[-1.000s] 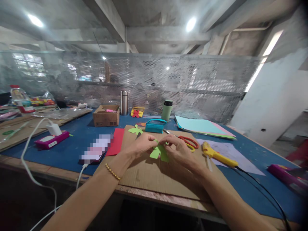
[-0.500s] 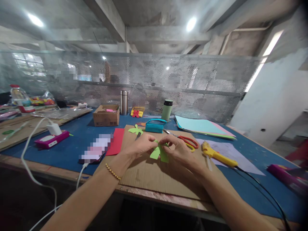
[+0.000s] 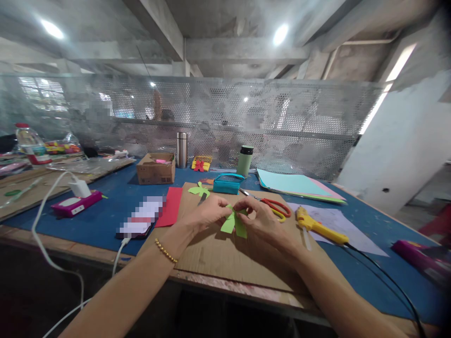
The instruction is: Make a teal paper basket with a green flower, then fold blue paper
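Across the lower view, a blue tabletop [image 3: 366, 277] bears a brown cardboard sheet [image 3: 218, 263]. From that sheet's middle, a stack of coloured paper [image 3: 292, 182] lies near two o'clock, and a lilac sheet [image 3: 355, 232] at three, a yellow hot-glue gun [image 3: 326, 232] partly on it. Red-and-yellow-handled scissors [image 3: 268, 202] sit near two, beyond the right hand [image 3: 260, 218]. That hand and the left hand [image 3: 210, 211], around half past ten, both pinch a light-green paper cutout [image 3: 228, 224] just towards twelve; whether it touches the cardboard, I cannot tell. A second light-green cutout [image 3: 200, 189] lies past the left hand.
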Available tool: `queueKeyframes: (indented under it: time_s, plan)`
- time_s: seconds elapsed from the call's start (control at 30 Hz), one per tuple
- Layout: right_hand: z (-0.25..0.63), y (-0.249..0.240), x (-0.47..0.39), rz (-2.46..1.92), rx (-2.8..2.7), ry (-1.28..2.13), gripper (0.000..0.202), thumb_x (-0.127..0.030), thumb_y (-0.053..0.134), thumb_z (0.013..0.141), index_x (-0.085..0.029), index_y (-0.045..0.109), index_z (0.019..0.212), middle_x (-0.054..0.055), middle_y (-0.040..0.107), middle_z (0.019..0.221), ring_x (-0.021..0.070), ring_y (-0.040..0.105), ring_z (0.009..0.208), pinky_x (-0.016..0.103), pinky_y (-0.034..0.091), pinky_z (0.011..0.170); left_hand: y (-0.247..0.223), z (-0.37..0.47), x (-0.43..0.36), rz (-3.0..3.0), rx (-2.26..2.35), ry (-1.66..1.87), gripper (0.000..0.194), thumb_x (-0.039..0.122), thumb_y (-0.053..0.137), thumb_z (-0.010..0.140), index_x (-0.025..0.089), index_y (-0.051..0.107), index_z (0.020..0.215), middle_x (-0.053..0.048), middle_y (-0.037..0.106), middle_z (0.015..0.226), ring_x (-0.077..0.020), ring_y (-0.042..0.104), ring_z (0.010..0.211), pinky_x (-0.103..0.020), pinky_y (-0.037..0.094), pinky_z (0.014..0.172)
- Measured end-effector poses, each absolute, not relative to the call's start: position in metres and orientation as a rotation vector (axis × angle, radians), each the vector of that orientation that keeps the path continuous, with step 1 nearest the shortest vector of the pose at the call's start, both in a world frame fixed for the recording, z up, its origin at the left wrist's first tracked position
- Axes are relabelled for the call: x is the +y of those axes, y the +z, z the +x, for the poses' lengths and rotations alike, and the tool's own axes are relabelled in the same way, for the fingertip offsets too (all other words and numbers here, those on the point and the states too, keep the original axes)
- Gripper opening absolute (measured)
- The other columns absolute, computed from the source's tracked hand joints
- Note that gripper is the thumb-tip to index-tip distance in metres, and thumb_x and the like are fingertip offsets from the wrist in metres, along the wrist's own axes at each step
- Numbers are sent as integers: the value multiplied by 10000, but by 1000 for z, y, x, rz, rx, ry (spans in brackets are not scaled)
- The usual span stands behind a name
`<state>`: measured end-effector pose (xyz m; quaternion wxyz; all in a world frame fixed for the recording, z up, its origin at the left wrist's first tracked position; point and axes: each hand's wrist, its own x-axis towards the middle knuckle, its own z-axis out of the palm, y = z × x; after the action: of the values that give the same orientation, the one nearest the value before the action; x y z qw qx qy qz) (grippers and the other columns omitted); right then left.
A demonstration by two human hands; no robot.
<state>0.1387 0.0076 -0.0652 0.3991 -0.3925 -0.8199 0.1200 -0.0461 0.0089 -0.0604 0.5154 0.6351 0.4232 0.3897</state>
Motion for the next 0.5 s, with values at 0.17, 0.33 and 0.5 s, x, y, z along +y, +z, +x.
queueKeyframes:
  time_s: [0.17,0.33,0.5]
  plan:
    - [139,-67,8,-1008,-2056,310,63,-208,639,827,-194,694,855,4,721,840,152,632,772,261,464,683,-60,-46,8,1529,1010,948,106,151,565,616,185,497,541,43,448,516,-88,422,485,-219,312,462]
    - [142,-71,12,-1002,-2070,323,66,-217,647,824,-197,694,866,3,719,853,160,634,788,273,468,697,-57,-46,5,1553,1022,919,77,161,561,626,182,508,573,46,454,519,-83,404,476,-218,293,462]
    - [143,-73,15,-1010,-2081,308,81,-207,638,824,-199,695,882,7,722,869,164,638,807,278,468,712,-56,-47,4,1586,1048,920,115,171,578,650,189,483,589,60,412,514,-81,362,480,-222,267,471]
